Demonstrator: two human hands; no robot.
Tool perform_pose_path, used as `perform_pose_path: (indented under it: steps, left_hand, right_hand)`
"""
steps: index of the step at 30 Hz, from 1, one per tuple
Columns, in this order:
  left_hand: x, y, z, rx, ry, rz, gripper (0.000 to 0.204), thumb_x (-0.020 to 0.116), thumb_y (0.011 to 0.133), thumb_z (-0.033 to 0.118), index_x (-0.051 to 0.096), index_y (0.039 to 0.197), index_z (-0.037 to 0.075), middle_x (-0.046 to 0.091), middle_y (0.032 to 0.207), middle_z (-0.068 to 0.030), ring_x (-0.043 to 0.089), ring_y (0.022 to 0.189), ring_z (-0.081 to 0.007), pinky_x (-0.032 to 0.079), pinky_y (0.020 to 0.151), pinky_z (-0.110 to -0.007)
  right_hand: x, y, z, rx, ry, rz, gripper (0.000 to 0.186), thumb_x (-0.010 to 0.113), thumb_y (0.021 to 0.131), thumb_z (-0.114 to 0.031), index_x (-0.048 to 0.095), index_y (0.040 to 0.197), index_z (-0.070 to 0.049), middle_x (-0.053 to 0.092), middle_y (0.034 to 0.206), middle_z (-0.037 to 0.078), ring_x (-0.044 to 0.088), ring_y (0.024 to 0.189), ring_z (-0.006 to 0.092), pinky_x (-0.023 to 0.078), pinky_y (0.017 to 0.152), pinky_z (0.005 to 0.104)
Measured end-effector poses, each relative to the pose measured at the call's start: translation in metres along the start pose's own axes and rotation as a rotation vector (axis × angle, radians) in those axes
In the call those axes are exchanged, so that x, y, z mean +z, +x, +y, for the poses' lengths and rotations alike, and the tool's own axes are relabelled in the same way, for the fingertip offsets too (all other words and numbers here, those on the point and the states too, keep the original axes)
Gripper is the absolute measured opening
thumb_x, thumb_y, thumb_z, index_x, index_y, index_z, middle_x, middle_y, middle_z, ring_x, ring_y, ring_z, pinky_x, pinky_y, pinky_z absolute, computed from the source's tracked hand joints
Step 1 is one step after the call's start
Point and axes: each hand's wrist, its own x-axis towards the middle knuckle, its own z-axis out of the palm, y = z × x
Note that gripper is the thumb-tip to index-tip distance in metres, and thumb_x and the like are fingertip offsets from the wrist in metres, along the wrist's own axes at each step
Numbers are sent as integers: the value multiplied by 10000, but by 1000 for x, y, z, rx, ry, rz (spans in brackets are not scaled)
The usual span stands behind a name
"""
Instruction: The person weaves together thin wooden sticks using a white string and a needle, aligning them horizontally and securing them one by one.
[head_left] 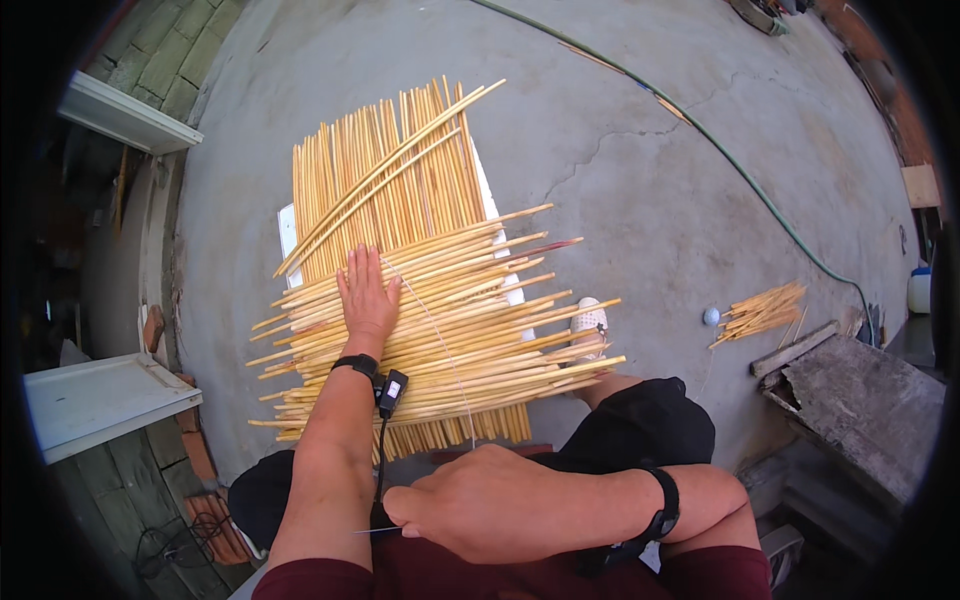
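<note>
A mat-like layer of pale peeled sticks (390, 170) lies lengthwise on a white board (487, 185), the sticks side by side. Across its nearer part lie many more sticks (480, 345), turned crosswise. My left hand (368, 300) rests flat on these crosswise sticks, fingers stretched away from me. A thin white string (437, 328) runs from beside its fingertips over the sticks to my right hand (465, 505). That hand is closed on the string, close to my body. A thin needle-like piece (376, 530) sticks out on its left side; its other end is hidden.
On the concrete floor at right are a loose pile of sticks (762, 312) and a small pale ball (711, 316). A worn grey board (860, 410) stands nearby. A green hose (745, 180) curves across the floor. My shoe (589, 318) is beside the sticks' right ends.
</note>
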Motion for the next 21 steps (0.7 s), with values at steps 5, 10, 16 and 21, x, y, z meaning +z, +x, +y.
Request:
perform_pose_path:
  steps: [5,10,16,21]
  left_hand:
    - [-1,0,2,22,-32,15,682,483,944,420,256,1488,78,213,1563,-127,141,1457,-284,66,1174,-494]
    - [-2,2,3,10,-27,2,698,486,945,438,247,1491,75,200,1567,-131,116,1460,-297,59,1171,-503]
    - [-4,4,4,-10,-52,6,711,493,940,452,242,1497,87,177,1574,-133,91,1462,-318,50,1167,-515]
    - [-13,-2,3,70,-50,-8,715,492,927,492,253,1505,144,151,1587,-107,66,1463,-335,16,1138,-590]
  right_hand:
    - [13,11,28,22,70,138,122,538,918,-165,497,901,-51,614,710,133,625,674,352,475,572,447]
    - [30,33,60,116,20,274,107,578,905,-185,542,922,-86,598,674,146,617,640,359,463,559,454]
    - [48,45,75,158,-76,255,127,580,902,-214,555,903,-90,598,652,156,610,617,366,458,566,482]
    - [49,44,77,144,-84,290,131,577,904,-220,547,898,-93,595,647,151,607,612,369,459,563,485]
